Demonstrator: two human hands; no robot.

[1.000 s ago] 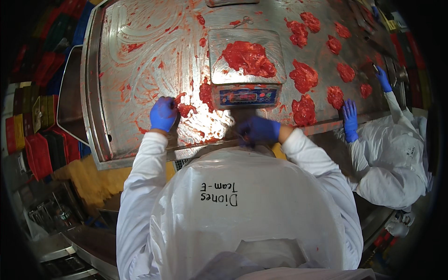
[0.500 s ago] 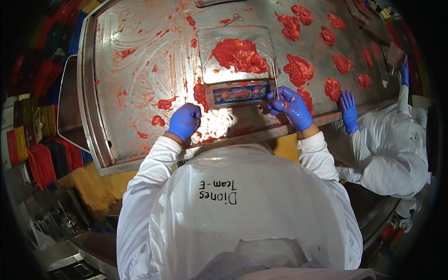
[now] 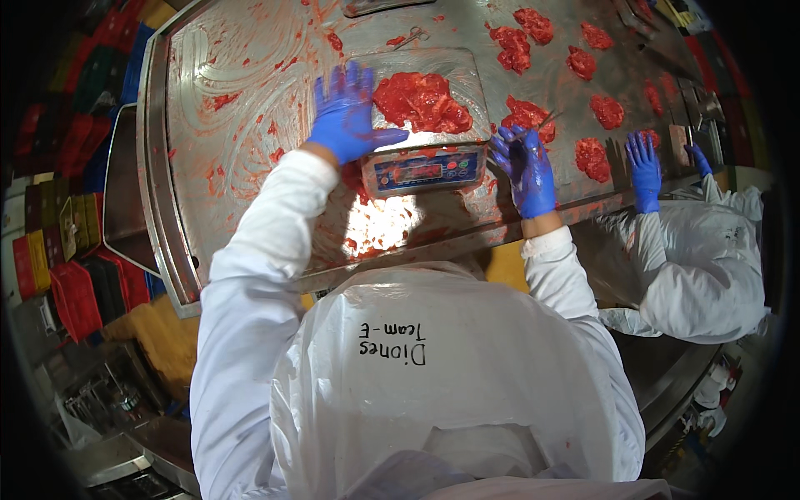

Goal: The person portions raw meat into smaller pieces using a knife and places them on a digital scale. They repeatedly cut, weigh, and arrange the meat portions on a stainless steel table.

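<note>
My left hand [image 3: 346, 117], in a blue glove, is open with fingers spread over the left edge of the scale [image 3: 425, 171]. Its thumb points toward a lump of red raw meat [image 3: 423, 102] lying on the scale's steel platform. To the right of the scale, my right hand [image 3: 528, 173], also blue-gloved, has its fingers curled round a thin metal tool [image 3: 547, 119] pointing up and right. The tool's kind is hard to make out. Just beyond that hand lies another piece of meat [image 3: 523, 112], partly behind the fingers.
Several meat pieces [image 3: 592, 158] lie across the right of the steel table [image 3: 250, 158]. Scissors [image 3: 412, 36] lie behind the scale. At the right, a co-worker's gloved hands [image 3: 645, 171] rest over the table. Coloured crates [image 3: 75, 292] stand at the left.
My left hand has moved forward from the table's near side to the scale's left edge and opened from a fist. My right hand has shifted slightly right, its tool now tilted rightward.
</note>
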